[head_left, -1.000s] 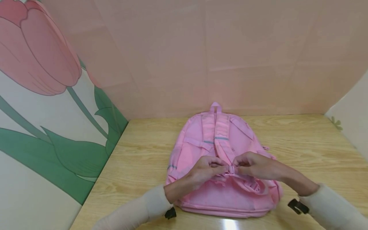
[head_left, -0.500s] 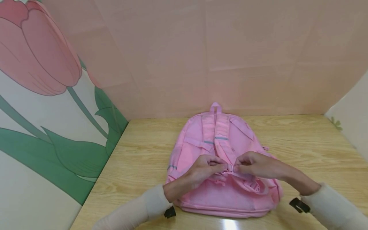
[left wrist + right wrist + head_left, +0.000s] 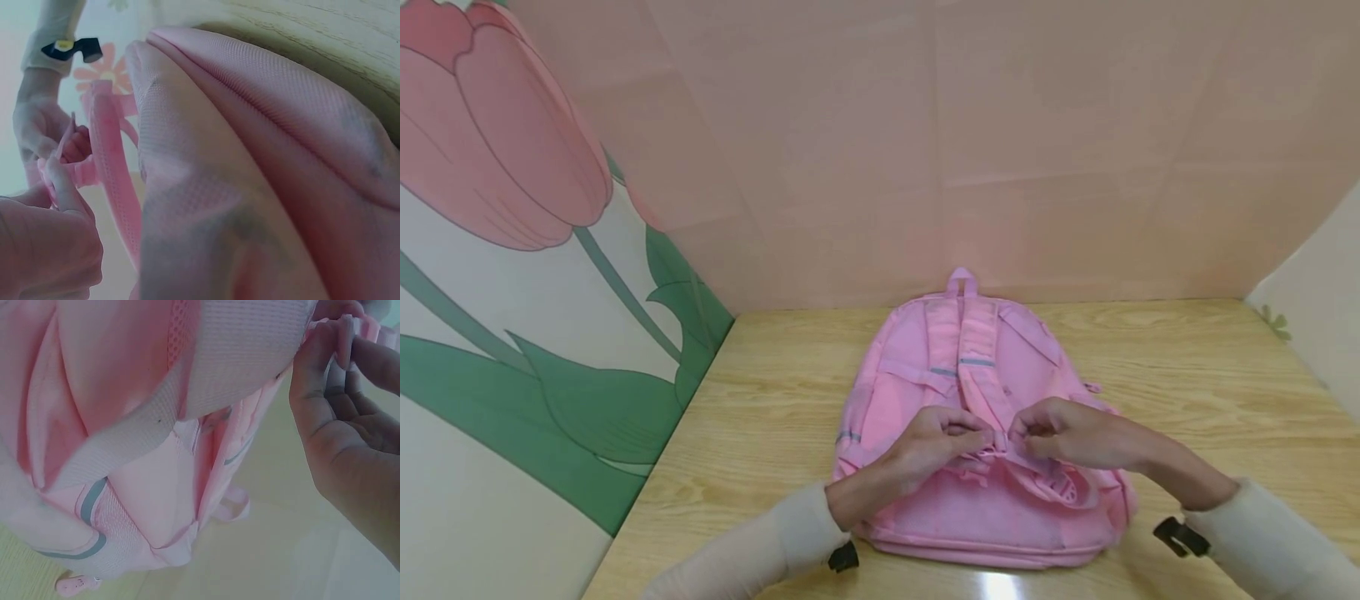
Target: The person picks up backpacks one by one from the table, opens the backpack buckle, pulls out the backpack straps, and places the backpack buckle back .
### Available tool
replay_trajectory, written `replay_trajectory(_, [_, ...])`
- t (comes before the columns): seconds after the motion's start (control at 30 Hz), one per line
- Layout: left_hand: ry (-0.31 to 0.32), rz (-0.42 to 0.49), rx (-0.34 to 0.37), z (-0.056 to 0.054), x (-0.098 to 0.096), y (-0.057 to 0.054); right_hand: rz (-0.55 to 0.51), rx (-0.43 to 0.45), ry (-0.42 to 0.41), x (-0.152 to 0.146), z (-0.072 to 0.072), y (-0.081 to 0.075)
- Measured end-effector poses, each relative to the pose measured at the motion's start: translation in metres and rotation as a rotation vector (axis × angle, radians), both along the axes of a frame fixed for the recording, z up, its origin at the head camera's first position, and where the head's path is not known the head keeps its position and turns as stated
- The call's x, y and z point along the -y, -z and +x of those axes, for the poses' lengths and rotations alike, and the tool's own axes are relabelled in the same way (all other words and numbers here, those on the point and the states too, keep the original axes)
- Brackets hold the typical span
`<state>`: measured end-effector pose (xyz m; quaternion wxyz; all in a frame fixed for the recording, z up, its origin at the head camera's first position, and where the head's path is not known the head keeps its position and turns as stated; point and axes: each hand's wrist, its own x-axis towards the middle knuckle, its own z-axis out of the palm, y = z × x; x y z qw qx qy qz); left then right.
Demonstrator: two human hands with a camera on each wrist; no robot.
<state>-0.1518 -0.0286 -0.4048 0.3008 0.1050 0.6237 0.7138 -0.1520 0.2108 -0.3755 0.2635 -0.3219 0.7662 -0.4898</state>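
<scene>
A pink backpack point(image 3: 977, 517) lies on the table with its shoulder straps point(image 3: 979, 333) facing up. Over its lower half, my left hand point(image 3: 928, 442) pinches a small pink strap buckle point(image 3: 1000, 442) between thumb and fingers. Just to the right, my right hand point(image 3: 1078, 433) pinches webbing on that strap; the right wrist view shows the strap end point(image 3: 344, 340) between thumb and forefinger. In the left wrist view the strap point(image 3: 112, 144) is lifted off the bag near both hands. Fingers partly hide the buckle, so how the webbing threads through it cannot be told.
The wood-grain table point(image 3: 760, 400) extends to both sides of the bag. A pinkish wall covering point(image 3: 940, 150) rises behind, with a tulip mural point(image 3: 535, 142) at left. A pink zip pull point(image 3: 75, 585) hangs at the bag's side.
The right fingers shift slightly along the webbing beside the buckle. My left hand keeps its grip almost in place, and the backpack stays put.
</scene>
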Motion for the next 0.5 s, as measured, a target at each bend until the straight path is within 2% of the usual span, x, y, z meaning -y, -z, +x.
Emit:
replay_trajectory(0.23, [-0.022,-0.007,-0.002,0.0026,-0.0004,-0.0019,0.006,-0.004,-0.002,0.0021,0.0002,-0.0002])
replay_trajectory(0.5, [-0.016,-0.021,0.005,0.0025,0.0000,-0.0017,0.012,-0.016,0.000,0.0050,0.0005,0.0006])
